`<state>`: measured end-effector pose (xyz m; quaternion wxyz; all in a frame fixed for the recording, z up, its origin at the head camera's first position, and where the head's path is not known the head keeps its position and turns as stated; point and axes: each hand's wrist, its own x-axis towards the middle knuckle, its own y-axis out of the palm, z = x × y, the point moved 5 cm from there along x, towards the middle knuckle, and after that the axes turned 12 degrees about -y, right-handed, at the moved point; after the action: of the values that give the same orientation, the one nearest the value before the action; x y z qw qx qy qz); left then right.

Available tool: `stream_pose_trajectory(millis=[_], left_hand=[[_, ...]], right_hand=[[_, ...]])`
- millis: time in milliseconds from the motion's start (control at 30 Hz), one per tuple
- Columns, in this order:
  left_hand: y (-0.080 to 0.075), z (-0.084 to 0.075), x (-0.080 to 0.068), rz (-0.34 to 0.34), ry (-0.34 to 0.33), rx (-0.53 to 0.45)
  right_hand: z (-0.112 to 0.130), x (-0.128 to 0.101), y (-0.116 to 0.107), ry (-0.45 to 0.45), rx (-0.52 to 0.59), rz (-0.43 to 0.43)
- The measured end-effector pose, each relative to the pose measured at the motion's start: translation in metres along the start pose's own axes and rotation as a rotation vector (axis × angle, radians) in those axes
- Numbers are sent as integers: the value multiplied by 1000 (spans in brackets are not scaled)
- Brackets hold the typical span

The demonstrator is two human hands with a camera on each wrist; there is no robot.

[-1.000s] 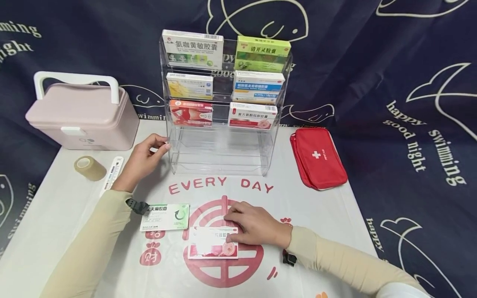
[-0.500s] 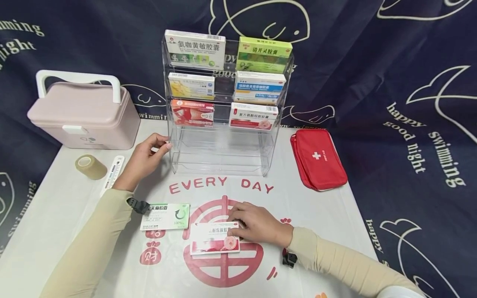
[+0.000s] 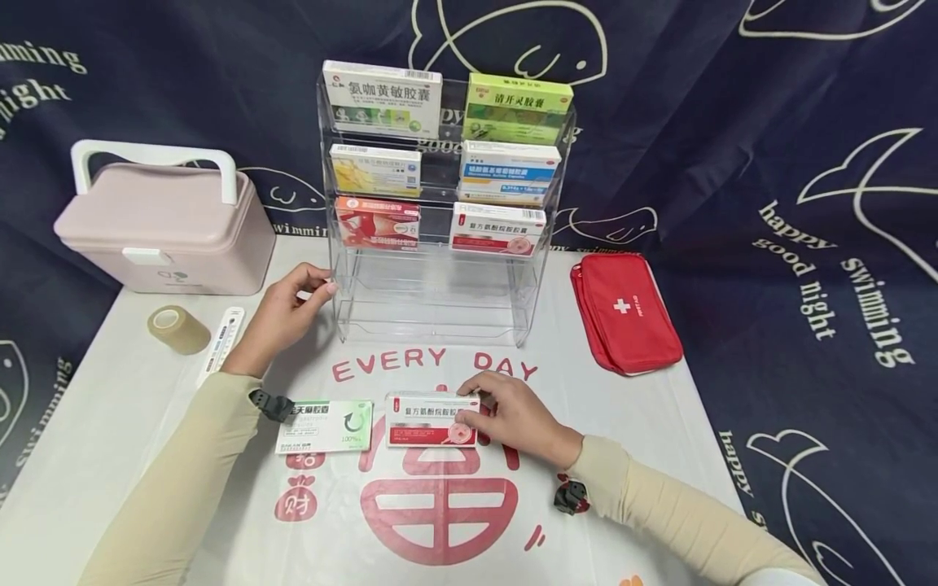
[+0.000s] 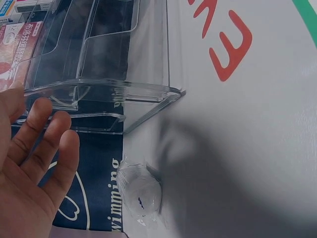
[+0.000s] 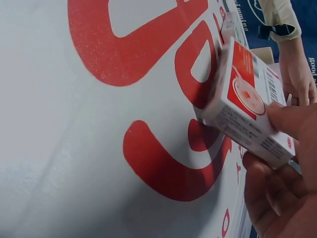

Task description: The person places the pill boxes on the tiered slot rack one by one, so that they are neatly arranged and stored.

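Observation:
In the head view my right hand (image 3: 513,415) pinches the right end of a white-and-red medicine box (image 3: 431,422), thumb on its front. The right wrist view has this medicine box (image 5: 247,101) tilted up off the white tabletop. A white-and-green medicine box (image 3: 326,427) lies flat to its left. My left hand (image 3: 289,309) is at the left side of a clear acrylic display rack (image 3: 432,321), its thumb and forefinger pinching the side edge. The left wrist view shows the other fingers (image 4: 62,148) loosely extended beside the rack (image 4: 99,84).
Several medicine boxes (image 3: 384,102) fill the rack's upper three tiers. A pink medicine chest (image 3: 161,228), a tan bandage roll (image 3: 179,330) and a thermometer (image 3: 223,342) stand or lie at left. A red first-aid pouch (image 3: 626,313) lies right of the rack.
My right hand has lifted the white-and-red medicine box and moved it away from me toward the rack, its front now facing me more upright. My left hand has stayed at the rack.

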<state>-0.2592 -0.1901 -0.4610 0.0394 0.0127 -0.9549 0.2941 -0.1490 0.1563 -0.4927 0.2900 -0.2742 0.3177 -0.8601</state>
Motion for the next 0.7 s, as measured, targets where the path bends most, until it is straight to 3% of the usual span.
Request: stream_pose_trajectory(millis=[300, 700], left_hand=[[0, -1, -1, 1, 5, -3], [0, -1, 0, 0, 9, 1]], right_hand=[[2, 1, -5, -73, 5, -99], [3, -1, -3, -166, 31, -26]])
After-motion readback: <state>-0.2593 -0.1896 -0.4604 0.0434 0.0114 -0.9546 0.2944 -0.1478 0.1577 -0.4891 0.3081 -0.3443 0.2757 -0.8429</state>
